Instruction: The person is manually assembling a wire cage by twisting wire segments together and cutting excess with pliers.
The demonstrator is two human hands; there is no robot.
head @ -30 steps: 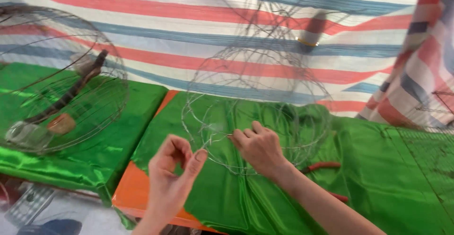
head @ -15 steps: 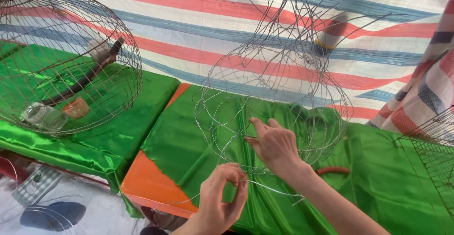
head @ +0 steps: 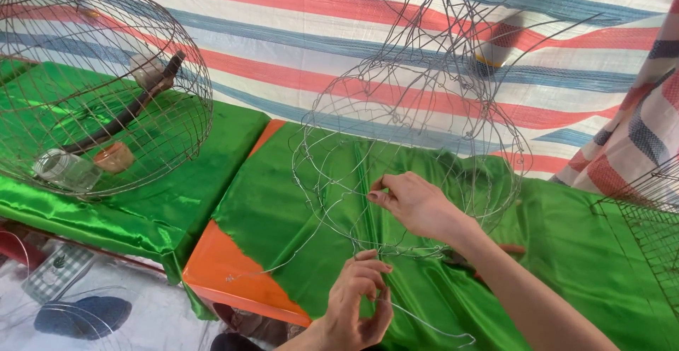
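The left hand (head: 357,301) pinched a thin loose silver wire (head: 424,326) between its fingers; just above, the right hand (head: 414,206) gripped the unfinished round wire cage frame (head: 417,118) over the green-draped counter (head: 283,202).

A finished cage (head: 99,89) stands left of the wire frame (head: 417,125).

A single head-worn camera looks forward and down from the person's own standpoint, close over the desk (head: 283,209) draped in green cloth. It faces a striped tarp (head: 297,47) hanging behind the desk, near enough that both forearms enter from the bottom edge.
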